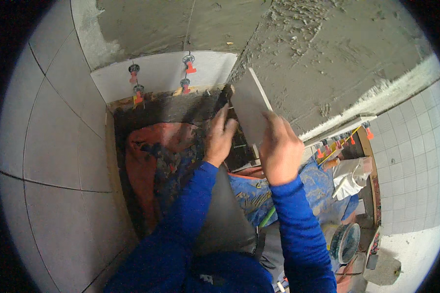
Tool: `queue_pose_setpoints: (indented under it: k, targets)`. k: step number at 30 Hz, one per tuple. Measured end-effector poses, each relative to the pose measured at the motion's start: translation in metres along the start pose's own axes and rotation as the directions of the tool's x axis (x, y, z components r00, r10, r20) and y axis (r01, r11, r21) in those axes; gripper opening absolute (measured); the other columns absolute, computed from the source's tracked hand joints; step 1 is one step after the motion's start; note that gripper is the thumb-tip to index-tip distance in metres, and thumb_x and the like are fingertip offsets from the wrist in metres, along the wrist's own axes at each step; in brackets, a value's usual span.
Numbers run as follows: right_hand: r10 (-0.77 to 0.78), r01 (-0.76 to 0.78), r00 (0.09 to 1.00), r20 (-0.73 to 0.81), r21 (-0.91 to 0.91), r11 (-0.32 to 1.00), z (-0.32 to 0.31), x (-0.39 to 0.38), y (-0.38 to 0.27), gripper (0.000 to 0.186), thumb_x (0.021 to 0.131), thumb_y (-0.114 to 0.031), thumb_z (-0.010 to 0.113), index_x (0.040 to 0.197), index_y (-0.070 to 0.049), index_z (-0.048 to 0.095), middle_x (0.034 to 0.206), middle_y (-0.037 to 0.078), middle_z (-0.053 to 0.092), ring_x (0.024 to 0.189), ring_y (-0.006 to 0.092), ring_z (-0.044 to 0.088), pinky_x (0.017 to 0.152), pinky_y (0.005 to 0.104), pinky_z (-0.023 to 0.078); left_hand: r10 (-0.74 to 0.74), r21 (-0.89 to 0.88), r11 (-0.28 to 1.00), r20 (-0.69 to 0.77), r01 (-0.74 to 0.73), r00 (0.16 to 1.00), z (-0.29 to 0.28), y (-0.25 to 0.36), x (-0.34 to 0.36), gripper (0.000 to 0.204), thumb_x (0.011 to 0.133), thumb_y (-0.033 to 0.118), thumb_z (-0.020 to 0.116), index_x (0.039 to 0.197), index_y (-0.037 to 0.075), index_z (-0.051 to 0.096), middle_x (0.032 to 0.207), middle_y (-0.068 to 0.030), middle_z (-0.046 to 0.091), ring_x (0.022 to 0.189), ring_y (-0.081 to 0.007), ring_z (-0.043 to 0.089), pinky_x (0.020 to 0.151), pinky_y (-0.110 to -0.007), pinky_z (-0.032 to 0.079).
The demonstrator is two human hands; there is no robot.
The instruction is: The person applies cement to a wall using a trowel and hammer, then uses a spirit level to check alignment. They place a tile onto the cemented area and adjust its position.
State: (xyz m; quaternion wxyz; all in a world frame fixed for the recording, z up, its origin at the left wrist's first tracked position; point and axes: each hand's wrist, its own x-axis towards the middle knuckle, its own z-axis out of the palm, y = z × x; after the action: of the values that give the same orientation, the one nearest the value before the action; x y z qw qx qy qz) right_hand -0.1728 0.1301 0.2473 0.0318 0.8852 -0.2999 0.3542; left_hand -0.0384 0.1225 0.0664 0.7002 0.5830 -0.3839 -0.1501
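A pale grey tile [249, 112] stands tilted in front of me, its white edge facing up and right. My right hand [282, 151] grips it by the right edge, fingers wrapped round that side. Beside the tile's lower left is my left hand [220, 139], its fingers stretched upward and the thumb apart. Motion blurs its fingertips, so whether they touch the tile is unclear. Beyond the hands, a row of laid white tile [166, 73] runs along the wall base, with red and black levelling clips [189, 66] in its joints.
Wet grey mortar [322, 63] coats the wall ahead. Large grey tiles [58, 141] cover the left wall. Below lie a reddish cloth [146, 146] and a dirty blue sheet [322, 190]. At right are a clear bucket [347, 243], a white bag [349, 176] and more clips.
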Motion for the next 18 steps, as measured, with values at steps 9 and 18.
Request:
queue_pose_setpoints:
  k: [9, 18]
  targets:
    - [0.099, -0.103, 0.995, -0.032, -0.138, 0.985, 0.1, 0.036, 0.034, 0.032, 0.09, -0.007, 0.059, 0.12, -0.009, 0.069, 0.107, 0.019, 0.073, 0.084, 0.0408, 0.072, 0.071, 0.0473, 0.059, 0.108, 0.347, 0.926, 0.128, -0.147, 0.986, 0.067, -0.061, 0.047, 0.083, 0.09, 0.027, 0.073, 0.158, -0.001, 0.034, 0.159, -0.0285, 0.038, 0.147, -0.0457, 0.037, 0.121, -0.053, 0.03]
    - [0.039, -0.037, 0.999, 0.005, -0.206, 0.978, 0.118, 0.057, 0.048, 0.037, 0.087, -0.01, 0.062, 0.123, -0.005, 0.067, 0.109, 0.022, 0.072, 0.086, 0.0413, 0.073, 0.073, 0.0496, 0.06, 0.081, 0.292, 0.952, 0.039, -0.088, 0.996, 0.07, -0.058, 0.054, 0.092, 0.088, 0.033, 0.076, 0.162, 0.005, 0.028, 0.162, -0.0278, 0.032, 0.147, -0.0463, 0.033, 0.12, -0.057, 0.03]
